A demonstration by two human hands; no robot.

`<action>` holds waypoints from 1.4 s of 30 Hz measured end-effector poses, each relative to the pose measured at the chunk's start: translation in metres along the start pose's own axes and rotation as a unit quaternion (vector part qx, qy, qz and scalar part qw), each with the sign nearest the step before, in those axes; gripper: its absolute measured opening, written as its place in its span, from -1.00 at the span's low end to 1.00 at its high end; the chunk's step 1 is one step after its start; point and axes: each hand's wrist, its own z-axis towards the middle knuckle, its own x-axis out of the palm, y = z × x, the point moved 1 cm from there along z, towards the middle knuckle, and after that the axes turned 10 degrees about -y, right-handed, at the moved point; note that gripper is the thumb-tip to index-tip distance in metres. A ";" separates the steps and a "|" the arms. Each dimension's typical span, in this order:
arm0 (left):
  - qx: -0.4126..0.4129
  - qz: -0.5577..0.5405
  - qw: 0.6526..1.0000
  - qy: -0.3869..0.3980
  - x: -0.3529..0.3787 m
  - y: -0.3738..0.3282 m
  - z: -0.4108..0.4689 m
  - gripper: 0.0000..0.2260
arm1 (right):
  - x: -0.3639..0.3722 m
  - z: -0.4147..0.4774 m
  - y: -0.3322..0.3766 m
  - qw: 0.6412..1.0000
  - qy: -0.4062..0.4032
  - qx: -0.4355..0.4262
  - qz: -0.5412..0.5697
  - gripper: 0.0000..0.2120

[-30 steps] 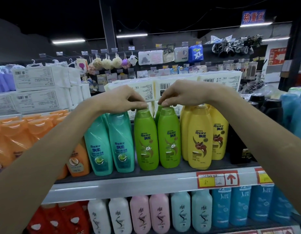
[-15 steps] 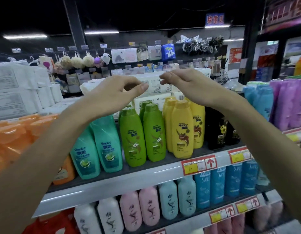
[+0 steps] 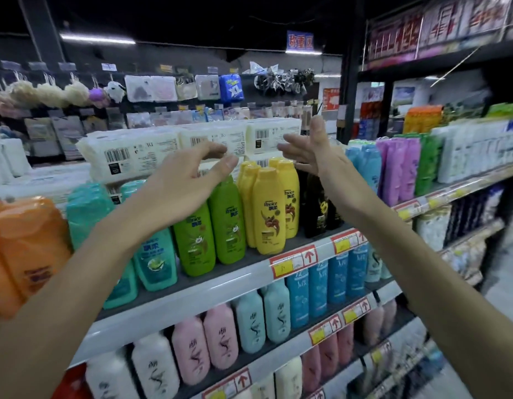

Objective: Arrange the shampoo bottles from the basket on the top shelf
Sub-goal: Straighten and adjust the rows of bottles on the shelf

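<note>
Shampoo bottles stand upright in rows on the top shelf [image 3: 241, 279]: teal bottles [image 3: 154, 259], two green bottles [image 3: 228, 223], yellow bottles [image 3: 268, 211] and dark bottles [image 3: 317, 205]. My left hand [image 3: 182, 182] hovers in front of the green bottles' caps, fingers loosely curved, holding nothing. My right hand [image 3: 313, 148] is raised above the dark bottles with fingers spread and holds nothing. No basket is in view.
White wrapped packs [image 3: 134, 152] lie stacked behind the bottles. Orange bottles [image 3: 25, 237] fill the shelf's left end. Lower shelves hold white, pink and blue bottles [image 3: 318, 289]. Another stocked shelf unit [image 3: 439, 168] runs along the right, with an aisle beyond.
Both hands have let go of the green bottles' caps and lifted away, and their fingers have opened. The view has swung to the right, so the shelf has shifted left.
</note>
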 end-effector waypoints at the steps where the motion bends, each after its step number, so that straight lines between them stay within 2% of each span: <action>1: -0.002 -0.003 1.000 0.003 0.003 -0.003 -0.003 -0.46 | -0.003 -0.002 -0.001 1.000 -0.005 0.007 0.000 -0.30; 6: 0.011 0.011 1.000 0.014 0.009 -0.010 -0.012 -0.36 | -0.013 -0.001 -0.003 0.999 -0.030 0.003 -0.014 -0.33; 14: 0.027 0.064 0.998 -0.001 0.029 -0.020 0.010 -0.55 | -0.034 0.005 -0.024 1.000 -0.022 -0.007 -0.008 -0.20; 22: 0.007 0.119 0.993 -0.022 0.060 -0.050 0.025 -0.59 | -0.056 0.037 -0.043 0.996 0.048 -0.076 -0.021 -0.38; 30: -0.011 0.237 0.971 -0.029 0.072 -0.058 0.028 -0.69 | -0.065 0.067 -0.048 0.974 0.128 -0.172 -0.076 -0.59; 35: -0.009 0.265 0.964 -0.025 0.075 -0.058 0.028 -0.67 | -0.058 0.076 -0.048 0.967 0.133 -0.203 -0.074 -0.60; 42: 0.016 0.279 0.960 -0.027 0.080 -0.055 0.034 -0.66 | -0.052 0.082 -0.044 0.971 0.123 -0.192 -0.066 -0.62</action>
